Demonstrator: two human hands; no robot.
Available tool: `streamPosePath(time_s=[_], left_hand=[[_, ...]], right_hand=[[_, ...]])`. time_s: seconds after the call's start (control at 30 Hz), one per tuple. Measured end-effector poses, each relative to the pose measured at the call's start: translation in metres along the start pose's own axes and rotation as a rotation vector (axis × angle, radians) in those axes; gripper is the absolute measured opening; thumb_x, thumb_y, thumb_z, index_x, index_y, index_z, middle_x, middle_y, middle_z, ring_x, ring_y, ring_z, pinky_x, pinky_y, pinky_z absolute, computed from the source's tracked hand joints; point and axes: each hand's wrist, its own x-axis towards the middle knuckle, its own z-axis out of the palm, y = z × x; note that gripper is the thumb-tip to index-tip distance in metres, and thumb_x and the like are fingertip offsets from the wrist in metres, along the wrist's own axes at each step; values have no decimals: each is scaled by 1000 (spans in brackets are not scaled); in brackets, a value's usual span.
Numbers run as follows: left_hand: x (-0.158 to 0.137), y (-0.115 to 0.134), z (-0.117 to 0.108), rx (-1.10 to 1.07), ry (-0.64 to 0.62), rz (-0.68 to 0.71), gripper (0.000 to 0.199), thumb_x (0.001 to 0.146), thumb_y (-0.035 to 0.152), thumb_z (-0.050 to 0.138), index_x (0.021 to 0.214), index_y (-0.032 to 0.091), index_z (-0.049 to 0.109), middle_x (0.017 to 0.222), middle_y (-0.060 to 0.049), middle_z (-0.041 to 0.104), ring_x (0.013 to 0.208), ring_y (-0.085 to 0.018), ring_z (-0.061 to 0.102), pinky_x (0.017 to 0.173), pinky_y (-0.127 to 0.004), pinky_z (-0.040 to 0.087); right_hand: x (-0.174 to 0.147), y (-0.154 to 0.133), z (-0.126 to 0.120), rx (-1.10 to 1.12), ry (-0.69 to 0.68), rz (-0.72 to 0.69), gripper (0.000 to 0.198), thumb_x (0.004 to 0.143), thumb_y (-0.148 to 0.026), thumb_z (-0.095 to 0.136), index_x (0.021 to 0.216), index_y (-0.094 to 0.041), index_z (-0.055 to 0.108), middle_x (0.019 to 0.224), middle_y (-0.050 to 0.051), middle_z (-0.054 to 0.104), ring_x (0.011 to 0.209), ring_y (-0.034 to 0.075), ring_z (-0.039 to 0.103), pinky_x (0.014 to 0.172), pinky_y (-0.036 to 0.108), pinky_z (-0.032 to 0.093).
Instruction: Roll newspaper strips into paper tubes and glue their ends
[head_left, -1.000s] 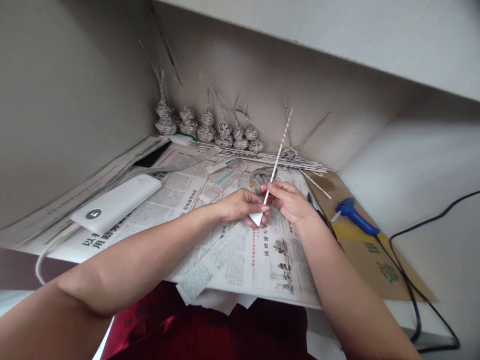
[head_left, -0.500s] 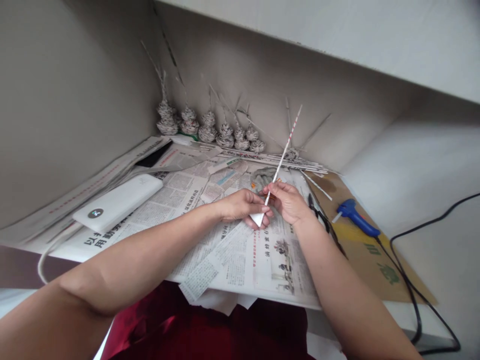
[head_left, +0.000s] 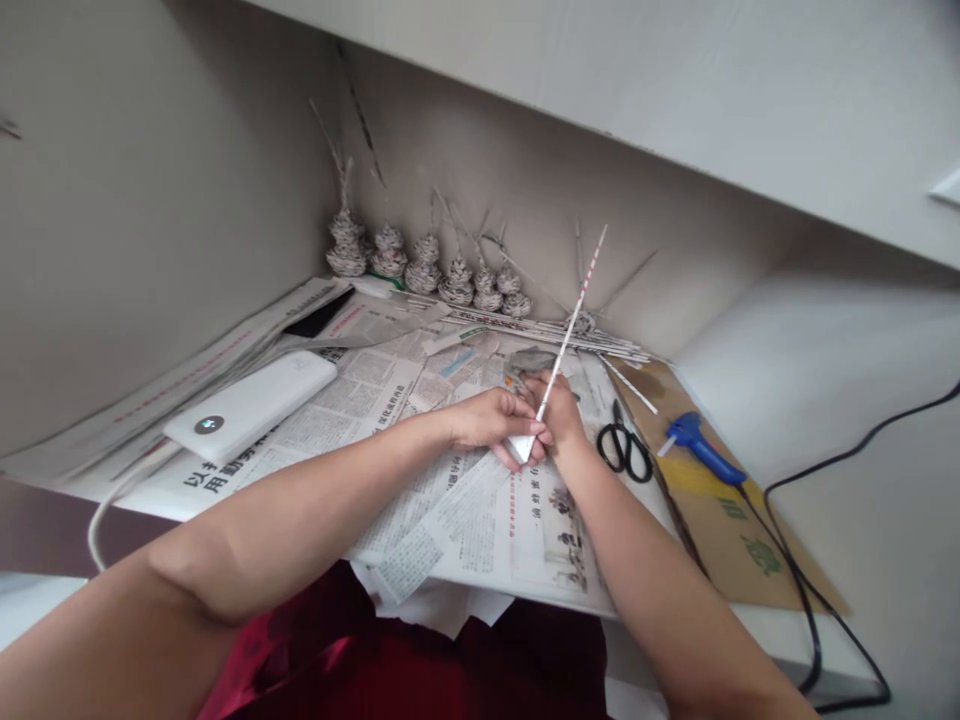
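My left hand (head_left: 499,420) is closed around the wide lower end of a thin rolled paper tube (head_left: 574,318). The tube is white with red marks near its tip and slants up to the right. Just behind it, my right hand (head_left: 562,408) reaches forward, its fingertips beside a crumpled grey cloth (head_left: 531,362) with a bit of orange. The tube and left hand partly cover its fingers, so I cannot see whether they hold anything. Under both hands lie newspaper sheets (head_left: 390,390) and a loose cut strip (head_left: 409,565).
Black scissors (head_left: 625,450) and a blue glue gun (head_left: 705,450) with a black cord lie right, the gun on cardboard (head_left: 739,540). A white power bank (head_left: 255,405) sits left. Several woven paper gourds (head_left: 424,265) stand along the back wall, behind paper sticks (head_left: 517,325).
My right hand has let go of the tube and moved forward beside the grey cloth. My left hand still holds the tube. The view has shifted slightly, and the scissors show more fully.
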Motion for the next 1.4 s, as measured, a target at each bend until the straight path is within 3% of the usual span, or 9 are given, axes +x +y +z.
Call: streamPosePath(time_s=[0.17,0.4,0.6,0.77,0.93,1.07,1.17,1.27,1.4], left_hand=[[1,-2,1,-34,6,37,38,74,43,69,94,12,67,80,-8,68,73,-16,65,59,-26,54],[3,-6,0,-64,44,72,38,73,44,70,92,12,66,79,-8,67,74,-17,66,61,-29,56],[3,-4,-5,-63,73,54,39,73,44,69,93,10,65,80,-9,67,74,-18,66,58,-28,55],[2,-3,-7,-74,121,45,36,74,44,69,88,11,64,82,-9,67,75,-19,67,61,-31,56],[1,1,-7,-60,155,31,36,75,42,68,90,10,64,78,-9,67,74,-19,67,63,-33,56],[1,1,-8,-54,147,19,36,76,42,67,93,10,65,81,-9,68,75,-19,67,64,-33,56],[1,-1,-9,-27,112,21,36,77,42,67,95,11,65,83,-9,68,78,-19,67,65,-32,56],[2,-4,-8,13,104,20,38,76,44,67,95,11,66,83,-10,68,79,-19,67,65,-31,56],[3,-7,-7,29,111,-11,39,72,44,70,92,10,67,82,-10,69,78,-19,67,65,-30,55]], right_hand=[[-1,-2,-8,-200,30,-4,27,88,-29,44,76,-18,66,75,8,65,73,21,57,62,28,34],[-1,4,-5,-142,48,146,32,90,-40,41,90,-24,69,76,5,69,70,19,58,61,28,34],[-3,14,-7,-69,96,164,38,91,-38,34,83,-21,67,72,7,65,70,22,57,64,31,37],[-1,27,-5,-35,113,76,32,85,-22,40,104,-16,66,90,11,67,89,26,58,81,37,40],[-1,26,-5,22,71,-17,42,80,-22,50,120,-14,60,118,14,62,114,30,48,98,45,32],[-4,12,-23,387,169,110,38,86,-41,48,113,-20,66,120,11,61,116,29,47,98,44,33],[-7,0,-37,886,-133,233,44,86,-53,47,103,-21,70,98,8,68,90,22,59,77,35,45],[-9,-8,-41,1191,-347,328,39,76,-50,64,99,-20,72,75,3,65,61,14,56,60,29,43],[-9,-11,-36,1261,-221,441,26,65,-42,76,77,-19,74,69,1,64,57,11,53,54,26,40]])
